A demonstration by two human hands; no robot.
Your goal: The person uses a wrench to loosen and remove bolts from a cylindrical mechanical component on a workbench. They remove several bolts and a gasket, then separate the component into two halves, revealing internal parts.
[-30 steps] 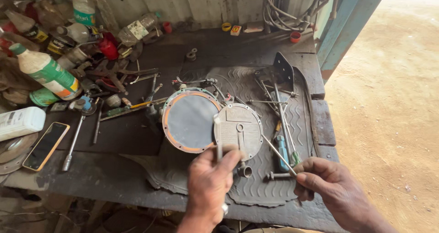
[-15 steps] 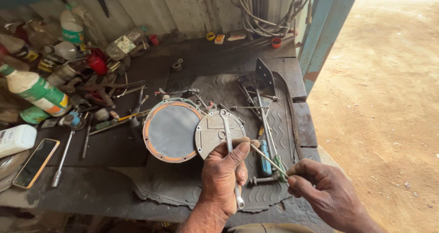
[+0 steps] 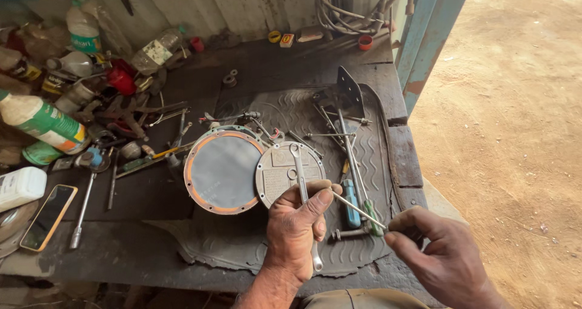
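A person's left hand (image 3: 298, 227) grips a metal spanner (image 3: 305, 201) lying over a round grey cover (image 3: 285, 174) on the table (image 3: 273, 60). The right hand (image 3: 438, 254) pinches a thin rod (image 3: 354, 207) whose tip meets the left thumb. A mesh disc (image 3: 223, 171) sits just beside the cover.

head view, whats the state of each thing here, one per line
left hand: gripping a spanner
spanner: held, lying across the grey cover
grey cover: flat on the mat
round filter disc: flat, orange rim up
right hand: pinching a thin rod
thin rod: held, tip at left thumb
phone: flat, screen dark
green-label bottle: lying on its side
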